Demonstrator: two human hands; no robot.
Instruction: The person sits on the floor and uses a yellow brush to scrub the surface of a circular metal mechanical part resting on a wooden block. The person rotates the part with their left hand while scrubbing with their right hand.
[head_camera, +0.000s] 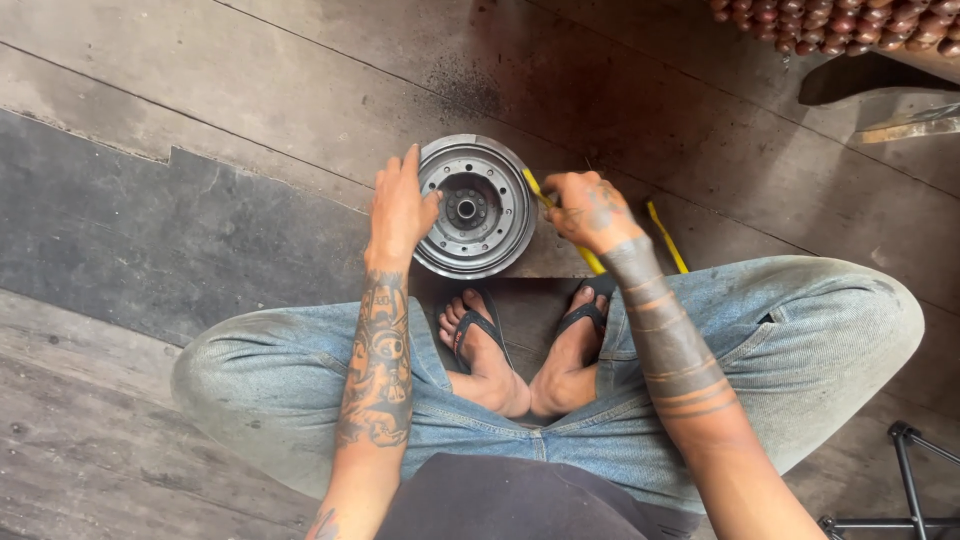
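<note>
Round metal hub (476, 206) lies flat on the wooden floor (200, 120) just ahead of our sandalled feet (525, 345). Our left hand (400, 208) rests open against its left rim, fingers spread wide. Our right hand (588, 212) has its fingers closed around a yellow-handled tool (560, 220) at the right rim.

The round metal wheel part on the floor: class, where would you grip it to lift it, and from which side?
Probably by the outer rim of the round metal wheel part, from the left and right edges at once. It lies flat on the wooden floor, open face up. The left hand already rests on its left edge; the right hand grips a yellow tool.
</note>
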